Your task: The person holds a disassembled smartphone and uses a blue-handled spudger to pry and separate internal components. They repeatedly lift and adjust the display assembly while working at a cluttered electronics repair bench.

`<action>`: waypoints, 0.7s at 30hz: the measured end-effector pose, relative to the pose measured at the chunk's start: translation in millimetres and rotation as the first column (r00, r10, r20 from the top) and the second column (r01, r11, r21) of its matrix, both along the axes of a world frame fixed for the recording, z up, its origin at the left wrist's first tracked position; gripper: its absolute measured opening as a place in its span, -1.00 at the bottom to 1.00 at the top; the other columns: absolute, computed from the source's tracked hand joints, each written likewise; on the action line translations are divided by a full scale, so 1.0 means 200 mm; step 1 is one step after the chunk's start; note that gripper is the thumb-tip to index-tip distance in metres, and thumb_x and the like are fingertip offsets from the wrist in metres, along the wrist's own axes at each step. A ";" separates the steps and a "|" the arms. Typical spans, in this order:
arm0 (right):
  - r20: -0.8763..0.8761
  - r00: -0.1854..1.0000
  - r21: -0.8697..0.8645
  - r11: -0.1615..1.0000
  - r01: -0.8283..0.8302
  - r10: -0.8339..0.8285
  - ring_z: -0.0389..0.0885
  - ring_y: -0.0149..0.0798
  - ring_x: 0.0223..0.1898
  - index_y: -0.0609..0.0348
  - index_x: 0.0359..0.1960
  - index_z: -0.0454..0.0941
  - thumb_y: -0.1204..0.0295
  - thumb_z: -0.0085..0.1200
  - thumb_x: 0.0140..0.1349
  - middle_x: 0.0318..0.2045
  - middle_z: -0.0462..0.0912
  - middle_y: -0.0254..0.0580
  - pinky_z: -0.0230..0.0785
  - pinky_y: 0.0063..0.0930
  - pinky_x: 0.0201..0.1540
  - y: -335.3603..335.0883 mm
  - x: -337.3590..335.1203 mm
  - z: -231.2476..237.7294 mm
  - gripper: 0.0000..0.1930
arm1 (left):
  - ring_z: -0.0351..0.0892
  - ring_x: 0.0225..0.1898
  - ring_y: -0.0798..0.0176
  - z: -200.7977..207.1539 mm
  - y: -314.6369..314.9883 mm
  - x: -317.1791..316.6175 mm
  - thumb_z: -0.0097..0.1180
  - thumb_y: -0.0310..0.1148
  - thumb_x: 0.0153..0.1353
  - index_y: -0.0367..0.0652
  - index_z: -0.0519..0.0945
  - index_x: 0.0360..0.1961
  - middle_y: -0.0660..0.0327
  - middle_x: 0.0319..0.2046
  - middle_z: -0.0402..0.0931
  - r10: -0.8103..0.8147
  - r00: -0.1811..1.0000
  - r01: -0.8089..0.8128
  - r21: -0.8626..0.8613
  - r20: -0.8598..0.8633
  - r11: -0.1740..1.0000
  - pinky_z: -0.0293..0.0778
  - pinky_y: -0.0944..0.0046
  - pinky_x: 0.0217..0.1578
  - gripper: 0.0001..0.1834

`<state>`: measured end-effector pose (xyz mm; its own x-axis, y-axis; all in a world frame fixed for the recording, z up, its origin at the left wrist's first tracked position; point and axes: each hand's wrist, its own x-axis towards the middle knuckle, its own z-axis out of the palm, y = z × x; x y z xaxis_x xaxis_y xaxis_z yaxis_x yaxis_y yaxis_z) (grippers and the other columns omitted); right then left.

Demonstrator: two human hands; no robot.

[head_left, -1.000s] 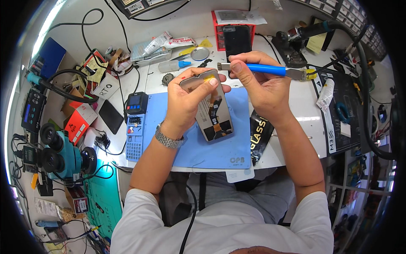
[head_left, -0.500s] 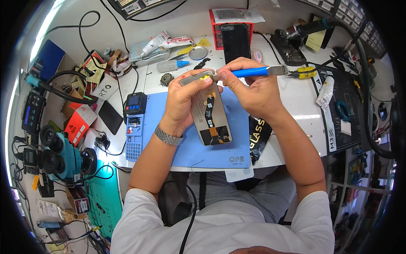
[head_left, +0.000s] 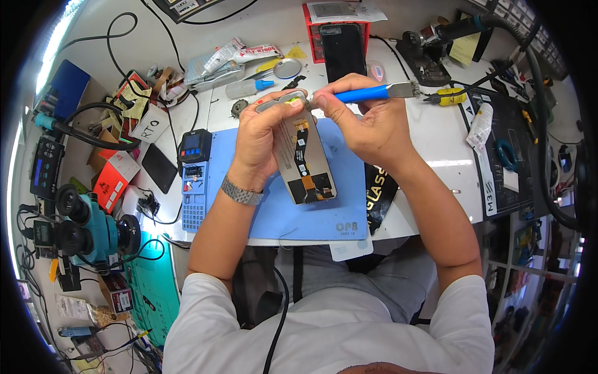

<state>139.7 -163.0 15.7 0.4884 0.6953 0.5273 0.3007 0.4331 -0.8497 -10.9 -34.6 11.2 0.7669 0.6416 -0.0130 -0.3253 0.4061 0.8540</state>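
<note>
My left hand [head_left: 255, 143] is wrapped around a phone display panel [head_left: 319, 153], thumb across its upper end. Its grey back faces up, tilted, with a black and orange flex cable [head_left: 302, 146] down the middle and black patches at the lower end. A small yellow-green spot shows beside the thumb. In my right hand [head_left: 380, 131] is a blue-handled tool [head_left: 361, 95], held nearly level, its wide metal end with a frayed edge pointing right. The other end meets the panel's top corner, where my fingers partly hide it. Below both hands lies a blue work mat [head_left: 286, 224].
A black phone [head_left: 342, 53] leans on a red drawer box [head_left: 309, 31] behind my hands. A blue-capped bottle [head_left: 246, 88] and tubes lie back left. A teal microscope [head_left: 93, 230] stands left; a black mat [head_left: 507, 149] and yellow-handled tool [head_left: 450, 96] are right.
The whole view has shifted slightly. Both hands keep their grips, and the panel is tilted a little differently. The tool's working end stays at the panel's top corner.
</note>
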 end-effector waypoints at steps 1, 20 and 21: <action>0.032 0.999 -0.002 1.000 -0.004 0.004 0.70 -0.44 -0.37 0.26 -0.27 0.76 0.47 0.42 0.30 -0.41 0.79 -0.23 0.51 -0.50 -0.29 0.00 0.00 -0.01 -0.88 | 0.80 -0.22 0.24 0.00 -0.01 0.00 0.32 -0.51 0.31 -0.41 0.67 0.04 0.07 -0.19 0.76 -0.013 1.000 0.013 0.002 -0.015 1.000 0.77 0.18 -0.13 -0.70; -0.179 0.956 -0.478 0.829 -0.290 0.231 0.68 -0.43 -0.46 0.33 -0.27 0.77 0.34 0.39 0.33 -0.46 0.76 -0.18 0.51 -0.48 -0.36 0.00 0.08 -0.02 -0.77 | 0.65 0.20 -0.06 -0.03 0.20 -0.03 0.25 -0.21 0.46 -0.33 0.52 0.20 -0.02 0.02 0.66 0.292 0.922 -0.278 -0.090 0.253 0.956 0.52 -0.09 0.37 -0.54; -0.231 0.948 -0.430 0.851 -0.303 0.221 0.68 -0.44 -0.46 0.32 -0.25 0.77 0.32 0.39 0.33 -0.46 0.76 -0.20 0.52 -0.49 -0.35 0.00 0.07 -0.02 -0.76 | 0.61 0.26 -0.13 0.00 0.12 0.01 0.22 -0.13 0.49 -0.32 0.46 0.28 -0.06 0.06 0.65 0.263 0.919 -0.238 -0.118 0.293 0.964 0.46 -0.16 0.42 -0.46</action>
